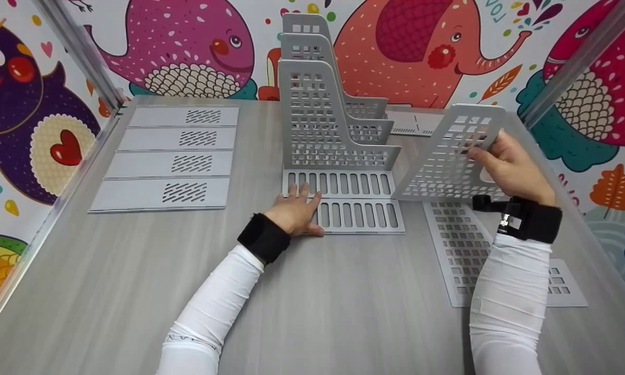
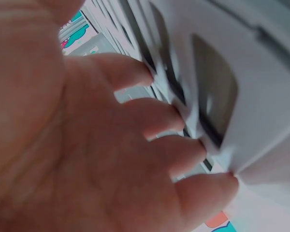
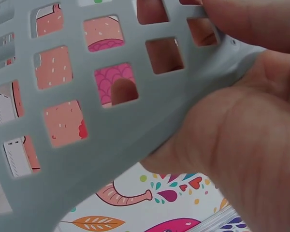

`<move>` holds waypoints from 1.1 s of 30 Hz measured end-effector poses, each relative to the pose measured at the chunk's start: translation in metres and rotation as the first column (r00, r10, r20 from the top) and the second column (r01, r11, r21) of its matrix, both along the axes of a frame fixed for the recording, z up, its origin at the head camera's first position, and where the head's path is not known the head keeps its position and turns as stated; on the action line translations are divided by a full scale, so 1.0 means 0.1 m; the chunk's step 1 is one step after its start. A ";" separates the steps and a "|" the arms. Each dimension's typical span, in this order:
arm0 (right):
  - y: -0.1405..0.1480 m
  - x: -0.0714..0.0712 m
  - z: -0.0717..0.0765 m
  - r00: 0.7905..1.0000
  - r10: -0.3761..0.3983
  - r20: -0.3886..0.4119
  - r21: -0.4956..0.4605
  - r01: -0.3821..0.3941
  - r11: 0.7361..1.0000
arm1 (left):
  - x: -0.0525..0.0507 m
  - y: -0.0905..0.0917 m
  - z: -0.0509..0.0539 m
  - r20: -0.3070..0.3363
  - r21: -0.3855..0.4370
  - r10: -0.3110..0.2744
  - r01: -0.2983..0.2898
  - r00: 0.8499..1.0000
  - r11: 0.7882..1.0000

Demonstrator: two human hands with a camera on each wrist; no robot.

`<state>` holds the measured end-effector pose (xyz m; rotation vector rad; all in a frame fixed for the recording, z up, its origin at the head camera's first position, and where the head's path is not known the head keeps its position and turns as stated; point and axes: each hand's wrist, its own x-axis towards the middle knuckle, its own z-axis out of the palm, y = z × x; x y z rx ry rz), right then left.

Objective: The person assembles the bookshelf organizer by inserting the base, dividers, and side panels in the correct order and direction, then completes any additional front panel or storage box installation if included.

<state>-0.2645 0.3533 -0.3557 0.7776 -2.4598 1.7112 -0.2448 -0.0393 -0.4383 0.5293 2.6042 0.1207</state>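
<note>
My right hand [image 1: 518,169] grips the edge of a grey perforated panel [image 1: 442,156], thumb on its near face, fingers behind. The panel stands tilted, its lower left corner by the slotted base [image 1: 357,199]. In the right wrist view, the panel [image 3: 106,125] has square holes, and a fingertip shows through one. My left hand [image 1: 291,213] lies with spread fingers on the left end of the slotted base; the left wrist view shows its fingertips touching the slotted surface [image 2: 251,111]. Behind the base rise several upright grey perforated dividers [image 1: 312,114].
Several light grey panels with slanted slots [image 1: 146,194] lie at the left. Flat perforated pieces [image 1: 461,250] lie at the right, partly under my right forearm. A white piece [image 1: 409,123] lies behind the dividers. Patterned walls and metal posts border the table [image 1: 344,312].
</note>
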 end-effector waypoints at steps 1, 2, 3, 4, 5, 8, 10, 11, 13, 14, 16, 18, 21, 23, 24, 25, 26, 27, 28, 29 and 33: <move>0.00 0.00 0.00 1.000 -0.009 -0.005 0.010 0.009 1.000 | 0.00 0.00 0.00 0.000 0.000 0.002 -0.002 1.000 1.000; 0.00 0.00 0.00 1.000 -0.014 -0.007 0.014 0.014 1.000 | 0.00 0.00 0.00 -0.001 0.001 0.004 -0.004 1.000 1.000; -0.01 0.01 0.00 1.000 -0.019 -0.010 0.019 0.020 1.000 | 0.00 0.01 -0.01 -0.002 0.002 0.005 -0.005 1.000 1.000; 0.00 0.00 0.00 1.000 -0.023 -0.013 0.025 0.024 0.999 | 0.00 0.01 -0.01 -0.003 0.004 0.006 -0.006 1.000 1.000; 0.00 0.00 0.00 1.000 -0.025 -0.013 0.026 0.026 0.999 | 0.00 0.01 -0.01 -0.003 0.005 0.007 -0.007 1.000 1.000; 0.01 0.00 -0.01 1.000 -0.019 -0.015 0.030 0.019 0.999 | -0.01 0.01 -0.01 -0.002 0.010 0.007 -0.007 1.000 1.000; 0.02 -0.01 -0.01 1.000 -0.011 -0.017 0.042 0.011 0.999 | -0.01 0.01 -0.01 -0.005 0.010 0.005 -0.005 1.000 1.000; 0.02 -0.02 -0.02 1.000 -0.008 -0.018 0.046 0.009 0.999 | -0.01 0.01 -0.01 -0.006 0.011 0.004 -0.004 1.000 1.000; 0.02 -0.03 -0.03 1.000 -0.008 -0.025 0.061 0.009 0.998 | 0.00 0.01 -0.01 -0.011 0.010 0.002 -0.002 1.000 1.000; 0.01 -0.04 -0.03 1.000 -0.009 -0.028 0.065 0.011 0.998 | 0.00 0.01 -0.01 -0.015 0.008 0.001 0.000 1.000 1.000; -0.02 -0.05 -0.03 0.999 -0.028 -0.036 0.079 0.031 0.996 | 0.00 0.01 0.00 -0.018 0.007 -0.003 0.003 1.000 1.000; -0.05 -0.06 -0.04 0.999 -0.035 -0.029 0.086 0.038 0.996 | 0.00 0.00 0.01 -0.022 0.009 -0.005 0.006 1.000 1.000; -0.08 -0.08 -0.04 0.999 -0.044 -0.006 0.136 0.045 0.990 | 0.00 0.00 0.01 -0.020 0.014 -0.007 0.008 1.000 1.000; -0.08 -0.08 -0.04 0.999 -0.040 0.023 0.187 0.035 0.982 | -0.01 -0.01 0.01 -0.020 0.022 -0.005 0.006 1.000 1.000; -0.07 -0.09 -0.05 0.998 -0.040 0.046 0.219 0.029 0.975 | -0.01 -0.01 0.01 -0.024 0.023 -0.006 0.007 1.000 1.000; -0.07 -0.10 -0.07 0.997 -0.037 0.074 0.247 0.018 0.969 | -0.01 -0.01 0.01 -0.029 0.023 -0.008 0.008 1.000 1.000; -0.06 -0.11 -0.09 0.994 -0.032 0.108 0.276 0.001 0.961 | -0.01 -0.02 0.01 -0.034 0.024 -0.009 0.010 0.999 1.000; -0.06 -0.13 -0.11 0.990 -0.026 0.140 0.308 -0.018 0.951 | -0.01 -0.02 0.01 -0.039 0.025 -0.010 0.011 0.999 1.000; -0.06 -0.15 -0.14 0.986 -0.016 0.166 0.350 -0.044 0.936 | -0.01 -0.02 0.00 -0.046 0.026 -0.011 0.012 0.999 1.000; -0.07 -0.18 -0.18 0.983 -0.008 0.184 0.394 -0.066 0.917 | -0.01 -0.02 0.00 -0.051 0.027 -0.012 0.013 0.999 1.000; -0.15 -0.28 -0.31 0.976 -0.006 0.217 0.499 -0.106 0.860 | 0.00 -0.02 0.01 -0.069 0.024 -0.014 0.016 0.998 1.000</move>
